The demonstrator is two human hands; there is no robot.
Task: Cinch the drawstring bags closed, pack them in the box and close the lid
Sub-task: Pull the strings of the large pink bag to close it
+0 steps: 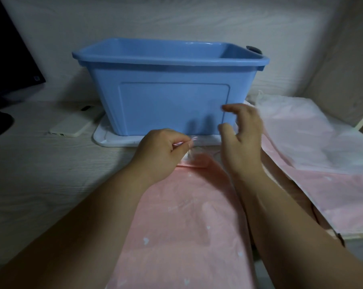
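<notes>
An open blue plastic box (166, 97) stands on its white lid (105, 138) at the back of the table. A pink drawstring bag (182, 215) lies flat in front of me, its mouth toward the box. My left hand (159, 153) pinches the bag's drawstring at that mouth. My right hand (243, 132) hovers just right of it with fingers loosely spread, holding nothing, and looks blurred. Two more bags lie at the right: a white one (301, 130) partly over another pink one (333, 195).
A white phone (76, 122) lies left of the box. A dark monitor (7, 59) and its base stand at the far left. A light fabric backdrop hangs behind the box. The table's right edge runs under the bags at lower right.
</notes>
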